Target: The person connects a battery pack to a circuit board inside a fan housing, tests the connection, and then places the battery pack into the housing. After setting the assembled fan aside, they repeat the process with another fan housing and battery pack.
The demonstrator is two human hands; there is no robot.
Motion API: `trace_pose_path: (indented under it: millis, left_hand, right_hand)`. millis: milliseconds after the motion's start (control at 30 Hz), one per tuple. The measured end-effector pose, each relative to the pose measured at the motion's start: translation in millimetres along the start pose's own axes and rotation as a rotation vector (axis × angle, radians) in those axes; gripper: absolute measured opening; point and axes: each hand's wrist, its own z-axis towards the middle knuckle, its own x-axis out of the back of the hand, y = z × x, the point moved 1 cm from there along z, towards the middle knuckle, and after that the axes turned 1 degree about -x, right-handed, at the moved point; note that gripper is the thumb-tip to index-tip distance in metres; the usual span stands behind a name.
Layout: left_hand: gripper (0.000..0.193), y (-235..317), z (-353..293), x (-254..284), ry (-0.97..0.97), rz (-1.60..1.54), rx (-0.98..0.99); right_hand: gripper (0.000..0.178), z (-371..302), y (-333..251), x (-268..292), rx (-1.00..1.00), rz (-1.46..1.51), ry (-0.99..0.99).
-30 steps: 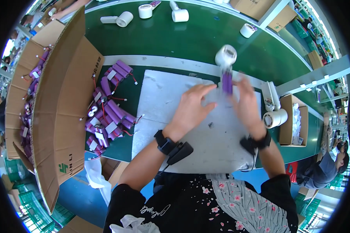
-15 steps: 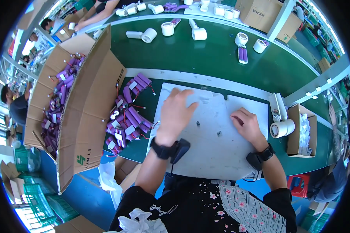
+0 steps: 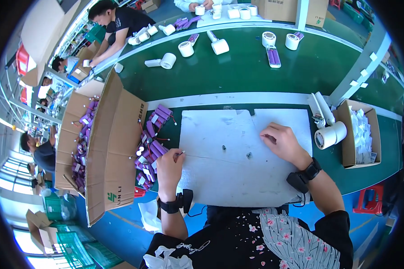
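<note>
Purple battery packs (image 3: 158, 147) (white-labelled), whitish mat (image 3: 238, 179), green bench (image 3: 328, 167).

At the mat's (image 3: 220, 184) left edge, the left hand (image 3: 169, 171) is beside purple batteries (image 3: 158, 147); the curled right hand (image 3: 283, 144) is over the mat's right side.

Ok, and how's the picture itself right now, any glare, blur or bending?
Head view: the green workbench's far edge bows, fisheye-style, and the corners go black; windows at far left look washed out; left hand and right hand look fairly sharp, without obvious motion blur.
</note>
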Motion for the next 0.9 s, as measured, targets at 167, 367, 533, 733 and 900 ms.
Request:
trace_pose_path:
  millis: [167, 367, 533, 733, 900]
  left_hand:
    - [0.016, 14.4, 0.4, 6.7, 0.044, -0.045, 0.004]
    - [0.013, 95.6, -5.8, 19.8, 0.036, -0.637, -0.202]
    - [0.016, 148.3, 22.7, -23.2, -0.459, -0.744, -0.376]
    - [0.025, 128.8, 163.3, -50.8, -0.236, -0.306, -0.545]
    - [0.052, -7.3, 333.5, -28.0, 0.122, 0.330, -0.391]
  right_hand:
    - [0.013, -1.7, 6.0, -0.1, 0.025, 0.040, 0.013]
    - [0.022, 11.7, -29.7, 3.5, 0.119, 0.175, 0.292]
    - [0.024, 6.2, -26.7, -7.8, 0.183, 0.312, 0.346]
    - [0.019, -5.4, -7.9, 0.8, -0.313, 0.437, 0.021]
    - [0.017, 2.1, -11.4, -2.8, -0.249, 0.460, 0.008]
